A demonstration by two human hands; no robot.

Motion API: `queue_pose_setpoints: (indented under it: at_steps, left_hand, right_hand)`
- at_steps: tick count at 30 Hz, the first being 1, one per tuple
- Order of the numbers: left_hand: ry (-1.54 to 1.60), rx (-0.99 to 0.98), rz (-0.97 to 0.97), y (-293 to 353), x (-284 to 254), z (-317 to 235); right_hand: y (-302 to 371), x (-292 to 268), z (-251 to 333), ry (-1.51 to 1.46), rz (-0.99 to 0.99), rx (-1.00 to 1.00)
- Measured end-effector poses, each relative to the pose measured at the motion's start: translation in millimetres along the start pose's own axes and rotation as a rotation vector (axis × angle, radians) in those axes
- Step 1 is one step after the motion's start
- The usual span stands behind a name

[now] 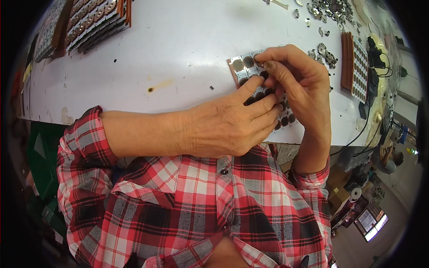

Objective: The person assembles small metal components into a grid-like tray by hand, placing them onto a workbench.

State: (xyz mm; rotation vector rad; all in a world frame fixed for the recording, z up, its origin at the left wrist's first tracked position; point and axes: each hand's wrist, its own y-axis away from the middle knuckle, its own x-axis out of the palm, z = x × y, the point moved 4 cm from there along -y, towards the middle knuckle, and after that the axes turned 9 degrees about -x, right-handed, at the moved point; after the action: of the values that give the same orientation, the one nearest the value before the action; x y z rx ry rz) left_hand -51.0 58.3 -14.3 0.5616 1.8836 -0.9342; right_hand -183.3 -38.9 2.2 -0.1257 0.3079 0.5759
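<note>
A panel of small circuit boards with rows of round dark discs lies near the table's front edge, partly covered by both hands. My left hand reaches across from the left, its fingers apart and lying over the panel. My right hand is bent above the panel's far side. Its thumb and index finger come together in a pinch over the far row of discs. Whatever is between those fingertips is too small or too hidden to name. The remaining right fingers curl inward close to my left fingertips.
Stacked board panels stand at the far left, and another upright stack is at the right. Loose shiny metal clips are heaped at the far right. Black cables run along the right edge. A green bin sits below left.
</note>
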Motion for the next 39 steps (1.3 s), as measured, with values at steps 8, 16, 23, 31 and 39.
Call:
queue_pose_setpoints:
  at_steps: [8,16,23,31,39]
  left_hand:
    - [0.007,-0.031,0.041,2.5,-1.1,-1.8]
    - [-0.219,-0.192,0.101,9.6,0.0,-19.6]
    - [-0.152,-0.223,0.128,16.1,-3.0,-22.2]
    - [-0.127,-0.157,0.131,16.7,-2.4,-17.7]
    - [-0.051,-0.136,0.044,12.3,-2.1,-15.7]
  right_hand:
    - [-12.9,13.4,-1.1,0.007,0.048,-0.026]
    - [-14.5,22.1,0.5,0.054,0.101,-0.111]
    - [-14.7,15.3,-1.4,0.072,0.047,-0.048]
    - [-6.3,13.9,-0.1,0.057,0.030,-0.050]
    - [-5.0,20.2,2.9,0.281,0.076,-0.146]
